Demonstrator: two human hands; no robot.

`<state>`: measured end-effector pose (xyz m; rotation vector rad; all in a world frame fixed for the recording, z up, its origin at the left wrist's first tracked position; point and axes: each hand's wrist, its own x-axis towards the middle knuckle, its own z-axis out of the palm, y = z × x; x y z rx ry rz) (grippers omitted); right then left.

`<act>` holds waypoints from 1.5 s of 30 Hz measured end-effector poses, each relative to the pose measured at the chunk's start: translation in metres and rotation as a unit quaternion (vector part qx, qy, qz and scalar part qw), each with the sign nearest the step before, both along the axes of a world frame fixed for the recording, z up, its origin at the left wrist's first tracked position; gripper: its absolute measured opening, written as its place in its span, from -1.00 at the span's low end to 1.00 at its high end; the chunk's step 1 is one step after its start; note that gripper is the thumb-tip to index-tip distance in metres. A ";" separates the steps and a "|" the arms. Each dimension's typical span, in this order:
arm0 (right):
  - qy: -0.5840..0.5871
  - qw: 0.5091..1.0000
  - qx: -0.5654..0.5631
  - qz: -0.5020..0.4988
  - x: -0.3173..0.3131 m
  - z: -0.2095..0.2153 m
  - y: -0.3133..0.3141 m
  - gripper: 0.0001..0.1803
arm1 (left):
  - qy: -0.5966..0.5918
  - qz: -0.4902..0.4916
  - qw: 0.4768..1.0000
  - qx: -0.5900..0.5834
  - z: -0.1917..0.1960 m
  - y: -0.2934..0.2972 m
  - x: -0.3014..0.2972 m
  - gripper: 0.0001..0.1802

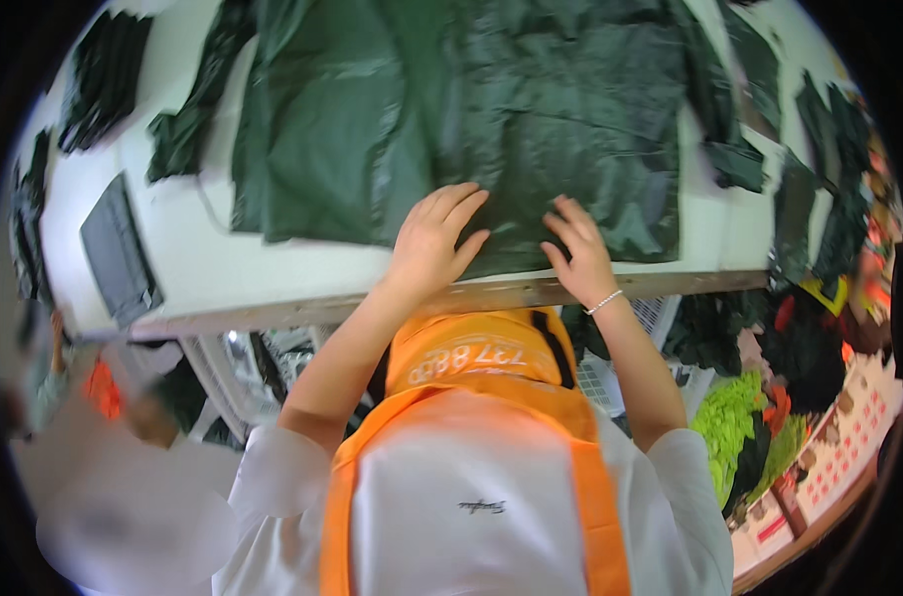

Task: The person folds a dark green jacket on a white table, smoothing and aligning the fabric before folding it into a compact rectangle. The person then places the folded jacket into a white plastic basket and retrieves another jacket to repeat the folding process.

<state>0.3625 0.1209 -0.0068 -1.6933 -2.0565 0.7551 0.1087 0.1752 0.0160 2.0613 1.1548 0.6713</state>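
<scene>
Dark green garment point(491, 109) lies spread on the table point(273, 268), unfolded; both hands' spread fingers point(451, 214) press flat on its near hem.

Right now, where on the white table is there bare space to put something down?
A bare strip of the white table lies between the dark green garment and the near edge, left of the left hand. A smaller patch lies right of the right hand. The middle is crowded: the garment covers it, both hands pressing on it.
</scene>
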 end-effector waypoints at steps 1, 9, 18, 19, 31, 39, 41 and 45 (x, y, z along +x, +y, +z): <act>0.060 0.998 -0.030 -0.006 0.016 0.001 0.000 -0.75 | 0.033 0.009 0.999 0.007 -0.008 -0.005 0.012 -0.47; -0.112 0.874 0.081 -0.465 0.321 -0.004 0.047 -0.87 | 0.085 0.175 0.981 -0.025 -0.026 -0.036 0.011 -0.54; -0.177 0.957 0.060 -0.221 0.577 -0.103 0.100 -0.65 | 0.353 0.311 0.881 -0.047 -0.003 -0.074 0.041 -0.79; -0.274 0.940 0.048 -0.197 0.574 -0.095 0.107 -0.61 | 0.362 0.333 0.866 -0.086 -0.002 -0.081 0.045 -0.75; 0.374 0.831 0.086 -0.403 0.412 -0.005 0.023 -0.77 | -0.386 0.608 0.544 -0.430 -0.039 -0.090 0.051 -0.77; 0.423 0.890 -0.081 -0.150 0.074 0.046 -0.002 -0.82 | -0.488 0.469 0.633 -0.375 -0.009 -0.078 0.054 -0.85; 0.380 0.910 -0.131 -0.104 0.022 0.056 -0.001 -0.82 | -0.474 0.435 0.672 -0.365 0.015 -0.078 0.062 -0.88; 0.347 0.935 -0.053 -0.045 -0.037 0.085 0.007 -0.87 | -0.454 0.354 0.741 -0.346 0.039 -0.076 0.068 -0.90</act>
